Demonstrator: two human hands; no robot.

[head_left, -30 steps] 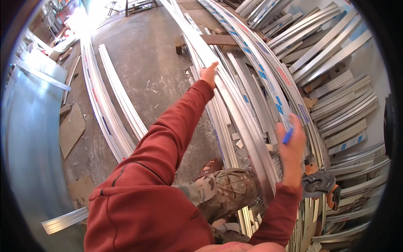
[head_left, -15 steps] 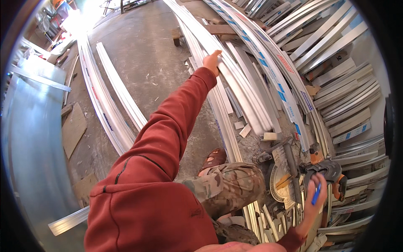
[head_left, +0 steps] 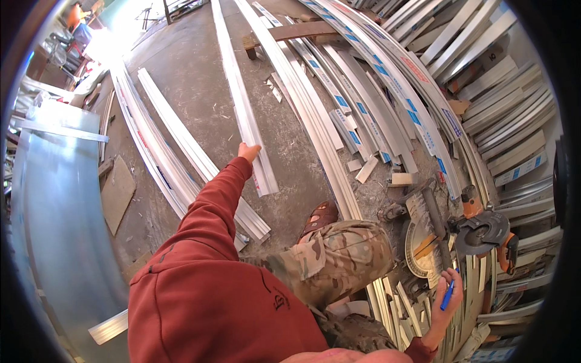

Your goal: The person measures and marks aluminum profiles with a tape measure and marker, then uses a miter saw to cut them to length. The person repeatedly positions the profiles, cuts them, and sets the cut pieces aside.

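My left hand (head_left: 249, 152), at the end of a red sleeve, grips a long silver metal profile (head_left: 235, 100) near its closer end. This profile stretches away from me over the concrete floor. A blue pen (head_left: 447, 296) sits in the fingers of my right hand (head_left: 446, 307), low on the right. Just beyond that hand is a mitre saw with a pale round base (head_left: 416, 251) and an orange-and-black body (head_left: 484, 233). Another long bundle of profiles (head_left: 315, 109) runs between the saw and my left hand.
More profiles (head_left: 172, 130) lie on the floor at left, beside a bluish sheet panel (head_left: 57, 212). A wooden support (head_left: 290, 32) bears profiles farther off. Racked profiles (head_left: 514, 121) fill the right side. Offcuts (head_left: 367, 169) lie near the saw; my camouflage-clad knee (head_left: 345, 254) is in front.
My left hand has moved left and nearer, carrying the long profile away from the others on the right. My right hand has come down slightly, still with the pen.
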